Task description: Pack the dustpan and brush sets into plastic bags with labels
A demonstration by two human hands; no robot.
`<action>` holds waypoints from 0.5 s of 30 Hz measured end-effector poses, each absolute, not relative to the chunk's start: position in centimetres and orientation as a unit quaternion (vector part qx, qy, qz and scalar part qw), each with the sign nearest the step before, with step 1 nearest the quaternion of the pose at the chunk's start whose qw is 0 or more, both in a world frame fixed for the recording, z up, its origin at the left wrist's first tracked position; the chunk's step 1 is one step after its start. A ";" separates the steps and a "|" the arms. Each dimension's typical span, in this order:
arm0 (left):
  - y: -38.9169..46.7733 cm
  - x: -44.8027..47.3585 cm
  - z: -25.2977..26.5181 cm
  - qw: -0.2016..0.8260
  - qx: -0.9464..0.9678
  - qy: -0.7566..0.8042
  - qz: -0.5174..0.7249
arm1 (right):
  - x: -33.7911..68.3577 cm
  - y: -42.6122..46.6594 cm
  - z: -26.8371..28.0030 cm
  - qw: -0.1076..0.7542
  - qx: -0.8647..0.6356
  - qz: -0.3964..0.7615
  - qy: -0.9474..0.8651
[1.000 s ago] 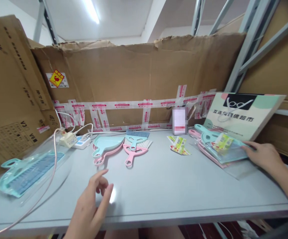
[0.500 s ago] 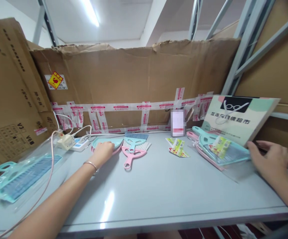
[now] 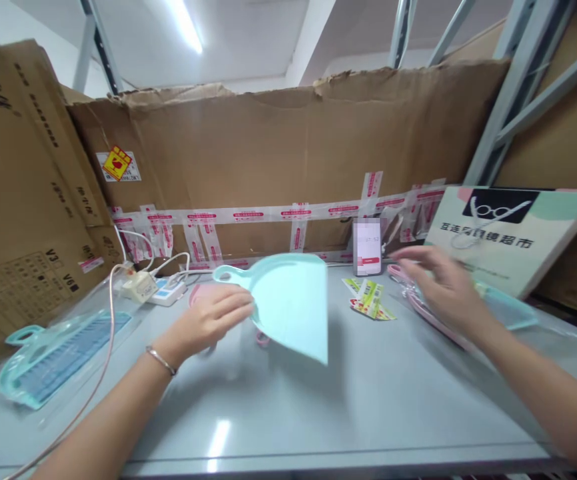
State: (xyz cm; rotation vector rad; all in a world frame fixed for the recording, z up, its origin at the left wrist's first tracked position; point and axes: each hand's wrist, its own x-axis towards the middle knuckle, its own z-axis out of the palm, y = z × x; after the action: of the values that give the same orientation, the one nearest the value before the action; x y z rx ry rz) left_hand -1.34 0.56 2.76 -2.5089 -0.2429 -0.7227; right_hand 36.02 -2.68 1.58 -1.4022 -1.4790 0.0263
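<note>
A light blue dustpan [image 3: 291,300] is raised above the table, its flat edge turned to the right. My left hand [image 3: 218,317] grips it near its handle. Behind that hand, part of a pink dustpan [image 3: 201,291] shows. Below the blue dustpan peeks a bit of a pink brush handle [image 3: 262,339]; the brushes are otherwise hidden. My right hand [image 3: 438,287], a little blurred, has its fingers stretched out and apart. It hovers over the bagged pink dustpan [image 3: 433,317] and bagged blue dustpan [image 3: 511,308], covering much of them.
Green and yellow packets [image 3: 368,300] lie on the grey table [image 3: 288,427] before a propped phone [image 3: 368,247]. A bagged blue dustpan and brush [image 3: 66,357] rests at left, with a cable [image 3: 108,360] across it. A power strip [image 3: 168,291] and a printed box [image 3: 508,233] stand behind.
My left hand has lifted the blue dustpan off the pink one and brought it right, over the brushes. My right hand has moved left from the far side of the bagged dustpans.
</note>
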 end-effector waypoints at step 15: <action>0.2 1.5 -1.0 -0.349 -0.720 -0.392 -0.454 | 26.3 -0.5 -1.1 0.439 -0.550 0.510 -0.495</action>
State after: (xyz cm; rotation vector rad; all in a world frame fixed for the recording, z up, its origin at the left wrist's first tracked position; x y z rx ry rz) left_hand 1.46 0.21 -1.00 -2.9637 -1.6115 -1.8663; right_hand 26.33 -0.49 -1.12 -1.3660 -1.2306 1.2685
